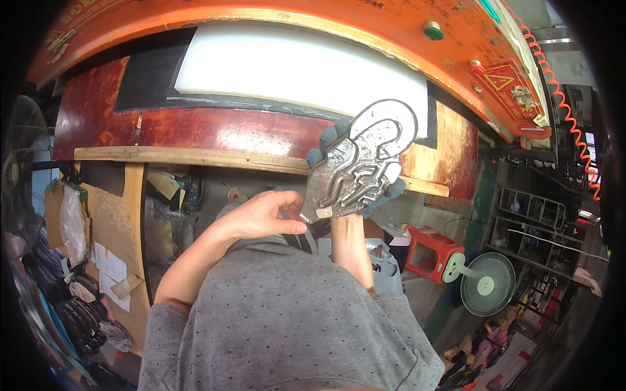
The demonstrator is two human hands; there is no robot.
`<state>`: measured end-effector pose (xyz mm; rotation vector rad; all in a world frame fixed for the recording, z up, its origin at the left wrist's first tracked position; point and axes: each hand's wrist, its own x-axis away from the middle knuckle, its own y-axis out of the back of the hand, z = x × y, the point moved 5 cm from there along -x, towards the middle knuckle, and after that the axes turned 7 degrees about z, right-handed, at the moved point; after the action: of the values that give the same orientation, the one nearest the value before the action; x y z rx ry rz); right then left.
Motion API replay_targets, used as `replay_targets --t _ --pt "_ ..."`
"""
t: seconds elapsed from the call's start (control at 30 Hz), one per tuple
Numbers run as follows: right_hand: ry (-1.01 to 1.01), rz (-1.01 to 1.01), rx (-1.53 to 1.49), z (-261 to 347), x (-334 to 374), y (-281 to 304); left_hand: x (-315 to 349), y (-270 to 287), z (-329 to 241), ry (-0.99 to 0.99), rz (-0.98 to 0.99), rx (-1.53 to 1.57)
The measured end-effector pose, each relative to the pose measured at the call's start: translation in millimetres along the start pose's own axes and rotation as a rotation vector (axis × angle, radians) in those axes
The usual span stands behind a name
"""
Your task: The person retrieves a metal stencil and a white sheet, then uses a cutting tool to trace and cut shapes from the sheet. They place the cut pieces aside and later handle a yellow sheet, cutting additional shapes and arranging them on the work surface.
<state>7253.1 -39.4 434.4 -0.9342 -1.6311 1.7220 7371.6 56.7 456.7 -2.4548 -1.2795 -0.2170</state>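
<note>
Just off the middle of our view, toward two o'clock, we hold a grooved metal plate, its pale loop at its one o'clock end. Our right hand, in a blue-grey glove, grips it from behind, fingers bent around the edge. Our bare left hand is at the plate's eight o'clock, thumb and fingers curled near its lower tip; we cannot tell whether they pinch it. At twelve o'clock lies a white slab; at four, a fan.
</note>
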Motion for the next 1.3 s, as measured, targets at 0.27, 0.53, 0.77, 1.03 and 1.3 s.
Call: replay_targets --t 0.27,0.53,0.77,1.03,1.3 --pt "-0.009 -0.003 -0.002 -2.4 0.1 0.9 0.7 0.4 0.8 -0.014 -0.006 -0.01" --pt "-0.02 -0.009 -0.001 -4.0 -1.0 2.3 0.5 0.8 3.3 -0.019 -0.012 -0.007" --pt "-0.03 -0.007 -0.005 -5.5 -3.9 3.0 -0.5 -0.1 6.7 -0.024 -0.007 0.076" --pt "-0.044 -0.007 0.008 -7.3 -6.0 4.2 0.4 3.3 9.3 -0.013 -0.018 0.046" --pt "-0.055 -0.009 0.017 -9.9 -6.4 4.9 3.3 6.6 7.4 -0.028 -0.036 0.033"
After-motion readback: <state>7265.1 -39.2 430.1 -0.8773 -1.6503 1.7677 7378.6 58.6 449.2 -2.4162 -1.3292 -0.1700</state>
